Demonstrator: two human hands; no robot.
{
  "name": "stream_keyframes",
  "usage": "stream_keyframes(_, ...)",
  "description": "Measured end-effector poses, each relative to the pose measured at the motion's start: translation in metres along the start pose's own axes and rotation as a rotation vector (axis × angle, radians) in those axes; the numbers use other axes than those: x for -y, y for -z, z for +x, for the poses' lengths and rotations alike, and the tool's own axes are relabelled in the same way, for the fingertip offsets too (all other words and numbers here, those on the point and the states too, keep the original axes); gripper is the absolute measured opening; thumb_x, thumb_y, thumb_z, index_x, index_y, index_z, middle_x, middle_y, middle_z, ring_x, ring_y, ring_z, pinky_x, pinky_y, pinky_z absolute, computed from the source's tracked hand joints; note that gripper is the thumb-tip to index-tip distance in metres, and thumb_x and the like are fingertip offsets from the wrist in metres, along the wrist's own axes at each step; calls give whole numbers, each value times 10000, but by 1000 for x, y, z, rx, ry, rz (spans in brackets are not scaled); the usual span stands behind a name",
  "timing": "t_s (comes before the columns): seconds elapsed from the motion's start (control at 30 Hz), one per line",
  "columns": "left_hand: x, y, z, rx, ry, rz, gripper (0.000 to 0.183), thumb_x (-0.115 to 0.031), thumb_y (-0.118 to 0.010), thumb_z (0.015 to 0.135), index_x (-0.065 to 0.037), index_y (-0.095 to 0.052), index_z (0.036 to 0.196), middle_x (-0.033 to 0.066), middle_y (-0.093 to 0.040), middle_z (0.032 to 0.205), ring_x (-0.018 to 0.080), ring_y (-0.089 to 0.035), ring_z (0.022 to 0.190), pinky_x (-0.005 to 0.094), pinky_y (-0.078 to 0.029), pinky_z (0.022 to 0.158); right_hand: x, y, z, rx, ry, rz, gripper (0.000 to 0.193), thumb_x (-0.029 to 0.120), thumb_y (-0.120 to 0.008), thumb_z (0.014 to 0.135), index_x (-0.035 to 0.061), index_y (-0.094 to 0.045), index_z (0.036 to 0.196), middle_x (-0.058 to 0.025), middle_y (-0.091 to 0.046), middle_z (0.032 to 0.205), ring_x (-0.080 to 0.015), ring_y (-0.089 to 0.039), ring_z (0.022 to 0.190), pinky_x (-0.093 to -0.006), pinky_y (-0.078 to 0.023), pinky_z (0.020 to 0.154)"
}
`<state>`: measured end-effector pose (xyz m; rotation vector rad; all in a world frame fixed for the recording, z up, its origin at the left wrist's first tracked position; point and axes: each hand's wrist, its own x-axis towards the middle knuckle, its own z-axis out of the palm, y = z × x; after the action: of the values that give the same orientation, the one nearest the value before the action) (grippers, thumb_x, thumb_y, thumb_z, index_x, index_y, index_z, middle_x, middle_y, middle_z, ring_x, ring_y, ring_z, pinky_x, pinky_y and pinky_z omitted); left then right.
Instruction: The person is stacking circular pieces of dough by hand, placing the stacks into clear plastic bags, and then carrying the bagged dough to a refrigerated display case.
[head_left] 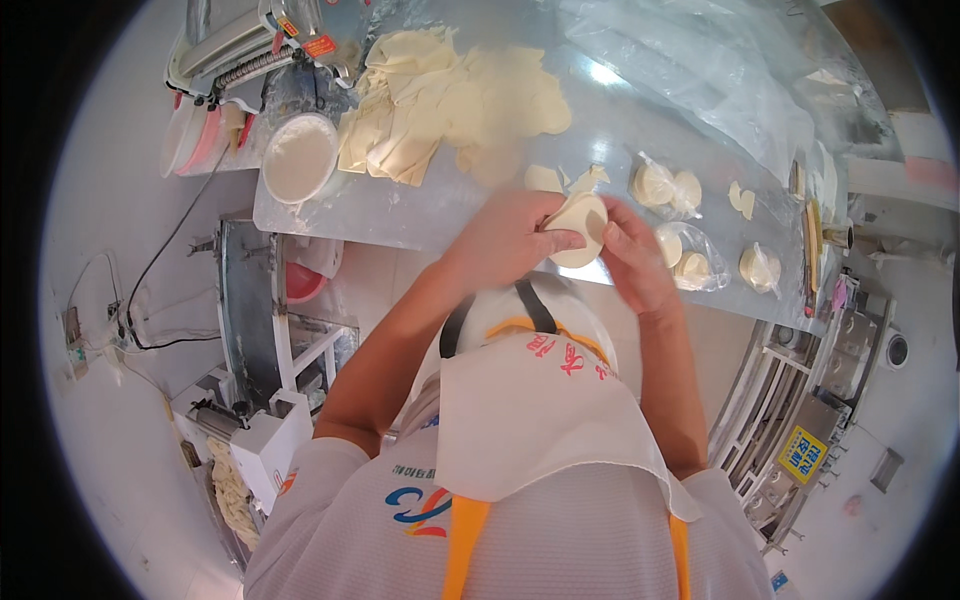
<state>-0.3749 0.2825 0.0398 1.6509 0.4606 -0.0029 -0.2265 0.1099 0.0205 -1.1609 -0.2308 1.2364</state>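
Note:
Between my hands is a small stack of round, pale dough wrappers (578,246), held over the near edge of the metal worktable (390,212). My left hand (503,238) grips the stack from its left side, the thumb lying across the front. At the opposite edge my right hand (636,258) is closed on the same stack, some fingers hidden behind it. Just beyond lie dough scraps (545,179). To the right are several clear bags of round wrappers, including one pair (667,187) and a single bag (760,268) near the table edge.
A large heap of flat dough sheets (430,95) covers the back left of the table. Beside it stands a white tub of flour (300,158). Clear plastic sheeting (690,80) spreads over the back right. Wooden sticks (812,240) lie along the right end.

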Motion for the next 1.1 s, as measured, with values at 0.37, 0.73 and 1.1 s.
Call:
stream_keyframes(0.37,35,-4,-26,-158,276,-589,357,-254,-613,1111,28,-639,1328,140,-760,1102,204,-758,957,365,-640,830,10,-20,-7,-188,80,-293,317,137,-778,985,-61,-747,1231,-65,-764,1095,-147,-691,1010,-312,-547,910)
stream_keyframes(0.73,117,4,4,-271,168,-248,458,-396,-560,1136,6,-690,1315,117,-752,1208,222,-707,1162,350,-555,1016,37,-25,30,-186,27,-1120,257,132,-836,936,-47,-786,1113,-39,-749,884,-97,-635,773,-271,-534,747)
stream_keyframes(1.1,30,35,-8,160,62,-25,354,-168,-728,1014,-22,-703,1336,65,-765,1164,138,-703,1064,309,-547,940,38,-49,12,-24,125,-989,247,157,-818,941,-12,-773,1115,-58,-752,947,-156,-666,865,-316,-549,817)
